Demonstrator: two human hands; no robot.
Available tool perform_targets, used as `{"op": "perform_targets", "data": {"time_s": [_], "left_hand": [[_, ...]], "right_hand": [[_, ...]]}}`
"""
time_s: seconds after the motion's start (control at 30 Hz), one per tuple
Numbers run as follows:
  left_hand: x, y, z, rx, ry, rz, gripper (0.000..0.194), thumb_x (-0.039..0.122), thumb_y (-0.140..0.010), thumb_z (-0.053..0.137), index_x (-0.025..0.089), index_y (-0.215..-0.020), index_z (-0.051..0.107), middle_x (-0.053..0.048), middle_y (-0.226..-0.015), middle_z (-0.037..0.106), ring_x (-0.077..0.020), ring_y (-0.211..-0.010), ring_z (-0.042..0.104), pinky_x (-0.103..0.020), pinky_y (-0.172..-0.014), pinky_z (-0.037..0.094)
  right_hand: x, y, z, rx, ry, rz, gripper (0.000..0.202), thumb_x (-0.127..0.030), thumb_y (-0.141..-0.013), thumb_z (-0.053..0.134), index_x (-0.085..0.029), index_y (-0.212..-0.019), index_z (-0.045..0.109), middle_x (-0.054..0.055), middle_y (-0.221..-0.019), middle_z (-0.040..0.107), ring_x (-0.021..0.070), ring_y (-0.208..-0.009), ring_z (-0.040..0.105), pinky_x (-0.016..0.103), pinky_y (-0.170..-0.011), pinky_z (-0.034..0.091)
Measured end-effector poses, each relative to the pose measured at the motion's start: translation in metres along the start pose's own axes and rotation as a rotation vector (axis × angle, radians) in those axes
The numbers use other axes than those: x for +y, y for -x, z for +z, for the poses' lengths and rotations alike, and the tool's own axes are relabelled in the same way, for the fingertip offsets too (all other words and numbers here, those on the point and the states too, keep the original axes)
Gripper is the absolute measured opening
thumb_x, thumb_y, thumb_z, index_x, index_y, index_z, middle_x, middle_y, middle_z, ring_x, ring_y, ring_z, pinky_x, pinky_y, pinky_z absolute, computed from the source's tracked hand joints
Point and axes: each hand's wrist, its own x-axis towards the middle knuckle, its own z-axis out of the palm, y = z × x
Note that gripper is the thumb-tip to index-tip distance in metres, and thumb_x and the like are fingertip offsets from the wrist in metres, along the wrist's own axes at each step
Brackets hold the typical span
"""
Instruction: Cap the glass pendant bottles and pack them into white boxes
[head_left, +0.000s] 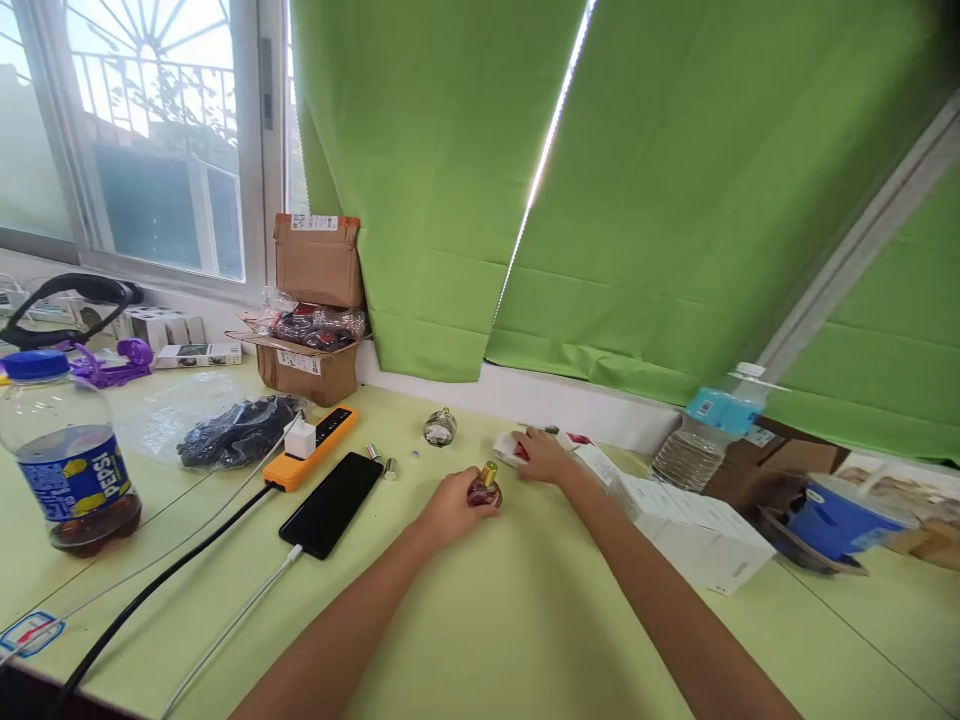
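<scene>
1. Head view: one green curtain (420, 180), at least two panels, a slit of light between them.
2. One yellow-green table (465, 620), bearing the items below.
3. One open cardboard box (307, 375), holding plastic-wrapped items.
4. Large bottles, two: a Pepsi bottle (75, 480) at far left, partly filled; a water bottle (694, 450) at right.
5. One orange power strip (283, 468), one white plug (300, 437) seated in it.
6. One black phone (332, 503), white cable attached.
7. Left hand (448, 508), one: fingers curved partly closed around one small dark red bottle (480, 492) with a gold neck, grasped near the table's middle.
8. Right hand (546, 455), one: fingers bent, tips at one white item (507, 448) with red showing beside it. Cannot tell whether the fingers are clenched on it.
9. One clear glass bottle (439, 429), beyond the left hand, apart from both hands.
10. Silver caps (390, 469), two, near the phone.
</scene>
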Motion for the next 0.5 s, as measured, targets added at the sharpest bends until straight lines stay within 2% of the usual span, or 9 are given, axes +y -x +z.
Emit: {"op": "perform_targets", "data": {"time_s": [0.07, 0.1, 0.2, 0.27, 0.37, 0.5], "left_hand": [[0.003, 0.004, -0.003, 0.026, -0.001, -0.003, 0.031, 0.034, -0.067, 0.076, 0.017, -0.085, 0.058, -0.002, -0.085, 0.064, -0.0156, -0.074, 0.055, -0.026, -0.064, 0.039], [0.004, 0.006, -0.004, 0.054, 0.001, -0.002, 0.031, 0.033, -0.066, 0.076, 0.017, -0.085, 0.058, -0.002, -0.085, 0.064, -0.0157, -0.074, 0.055, -0.027, -0.065, 0.04], [0.007, 0.014, -0.006, 0.115, 0.128, 0.005, 0.033, 0.031, -0.064, 0.079, 0.017, -0.087, 0.06, -0.001, -0.08, 0.064, -0.0159, -0.072, 0.056, -0.027, -0.065, 0.042], [0.01, 0.017, -0.005, 0.116, 0.234, 0.04, 0.035, 0.034, -0.065, 0.08, 0.017, -0.088, 0.06, -0.002, -0.082, 0.066, -0.016, -0.073, 0.058, -0.027, -0.067, 0.044], [0.018, 0.016, -0.001, 0.184, 0.452, 0.054, 0.039, 0.04, -0.069, 0.078, 0.016, -0.092, 0.059, -0.004, -0.087, 0.067, -0.016, -0.076, 0.061, -0.028, -0.071, 0.048], [0.036, 0.013, 0.0, 0.256, 0.612, 0.045, 0.044, 0.043, -0.068, 0.08, 0.015, -0.094, 0.058, -0.005, -0.088, 0.069, -0.0158, -0.077, 0.063, -0.029, -0.073, 0.05]], "right_hand": [[-0.018, 0.025, 0.001, -0.022, -0.077, -0.043, 0.091, -0.045, -0.069, 0.073, -0.022, -0.148, 0.033, 0.015, -0.132, 0.053, 0.0287, -0.116, 0.054, 0.037, -0.097, 0.041], [-0.029, 0.04, 0.003, -0.002, -0.191, -0.055, 0.094, -0.048, -0.07, 0.072, -0.021, -0.15, 0.03, 0.015, -0.132, 0.052, 0.0288, -0.116, 0.054, 0.037, -0.097, 0.042], [-0.055, 0.086, 0.009, 0.153, -0.38, -0.041, 0.089, -0.055, -0.072, 0.067, -0.021, -0.147, 0.033, 0.013, -0.127, 0.053, 0.0303, -0.12, 0.051, 0.042, -0.1, 0.04], [-0.062, 0.111, 0.01, 0.246, -0.479, -0.047, 0.082, -0.056, -0.074, 0.064, -0.023, -0.144, 0.036, 0.01, -0.125, 0.053, 0.028, -0.117, 0.053, 0.041, -0.1, 0.042], [-0.062, 0.132, 0.007, 0.381, -0.583, -0.038, 0.081, -0.053, -0.076, 0.064, -0.027, -0.146, 0.031, 0.009, -0.128, 0.05, 0.0266, -0.117, 0.053, 0.041, -0.101, 0.043], [-0.063, 0.141, 0.003, 0.517, -0.654, -0.009, 0.093, -0.05, -0.079, 0.063, -0.027, -0.152, 0.012, 0.011, -0.133, 0.045, 0.0281, -0.119, 0.052, 0.045, -0.101, 0.044]]}}
